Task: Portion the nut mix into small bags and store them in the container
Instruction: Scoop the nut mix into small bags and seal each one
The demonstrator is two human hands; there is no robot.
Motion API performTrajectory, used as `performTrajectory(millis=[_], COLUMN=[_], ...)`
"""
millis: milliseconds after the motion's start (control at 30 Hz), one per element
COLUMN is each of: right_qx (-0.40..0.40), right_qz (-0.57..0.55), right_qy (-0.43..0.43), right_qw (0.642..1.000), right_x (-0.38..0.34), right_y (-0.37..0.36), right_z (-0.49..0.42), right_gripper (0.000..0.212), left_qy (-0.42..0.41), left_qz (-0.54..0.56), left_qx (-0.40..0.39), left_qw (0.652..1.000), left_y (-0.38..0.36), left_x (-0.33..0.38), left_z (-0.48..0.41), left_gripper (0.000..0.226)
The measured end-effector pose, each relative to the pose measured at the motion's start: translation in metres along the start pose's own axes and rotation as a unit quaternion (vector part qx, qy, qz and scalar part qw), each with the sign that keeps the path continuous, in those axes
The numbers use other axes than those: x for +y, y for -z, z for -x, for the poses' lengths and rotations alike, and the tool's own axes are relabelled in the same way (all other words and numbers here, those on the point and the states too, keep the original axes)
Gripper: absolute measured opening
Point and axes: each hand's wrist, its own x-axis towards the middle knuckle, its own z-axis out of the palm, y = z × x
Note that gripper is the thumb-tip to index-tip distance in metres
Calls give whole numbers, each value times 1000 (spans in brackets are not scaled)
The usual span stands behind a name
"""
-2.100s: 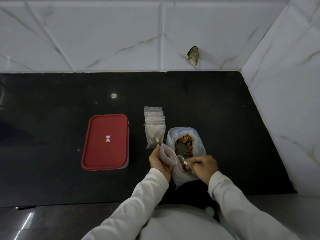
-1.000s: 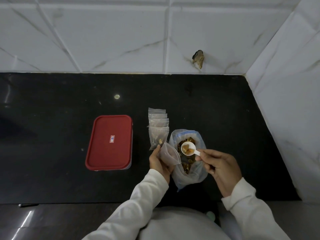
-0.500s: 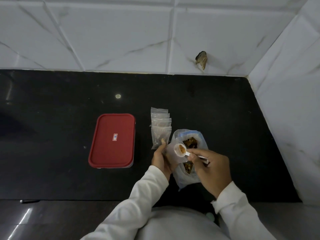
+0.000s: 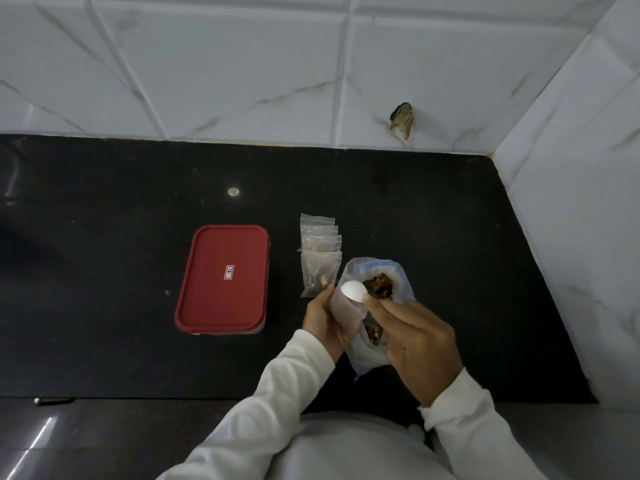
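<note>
My left hand [image 4: 323, 318] holds a small clear bag [image 4: 346, 311] upright with its mouth open. My right hand [image 4: 419, 344] grips a white scoop [image 4: 353, 291], tipped bowl-down over that bag's mouth. Just behind them a large clear bag of nut mix [image 4: 381, 289] stands open on the black counter, brown pieces showing inside. A row of several filled small bags [image 4: 319, 252] lies overlapping to the left of the large bag. The container with a red lid [image 4: 223, 278] sits shut further left.
The black counter [image 4: 104, 202] ends at white marble-tile walls behind and on the right. A chipped hole [image 4: 401, 123] marks the back wall. The counter's front edge runs just below my sleeves.
My right hand lifted a scoop of nuts out of the large bag, carried it left to the small bag and turned it over onto the bag's mouth. My left hand kept holding the bag.
</note>
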Motion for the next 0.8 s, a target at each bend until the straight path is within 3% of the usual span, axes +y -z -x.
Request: performTrajectory(millis=[100, 200, 433, 500, 600, 700, 800], right_qx=[-8, -10, -5, -31, -134, -241, -361], right_qz=[-23, -146, -351, -283, -126, -40, 41], right_qy=[-10, -133, -433, -425, -299, -241, -208], right_qw=[1000, 980, 830, 860, 937, 939, 908], right_x=[1, -1, 8, 24, 39, 42, 39], right_y=[-4, -2, 5, 1, -8, -22, -30], right_z=[3, 4, 1, 7, 19, 28, 26], right_gripper=[29, 29, 22, 22, 24, 26, 36], left_qy=[10, 16, 13, 11, 27, 32, 13], left_qz=[-7, 3, 12, 23, 44, 27, 21], left_qx=[4, 7, 24, 31, 30, 34, 44], left_qw=[1000, 1000, 1000, 999, 998, 999, 999], left_y=[-2, -3, 0, 4, 11, 16, 15], left_x=[0, 1, 4, 6, 6, 2, -5], left_z=[2, 6, 9, 10, 11, 12, 9], left_gripper=[43, 35, 35, 30, 31, 33, 36])
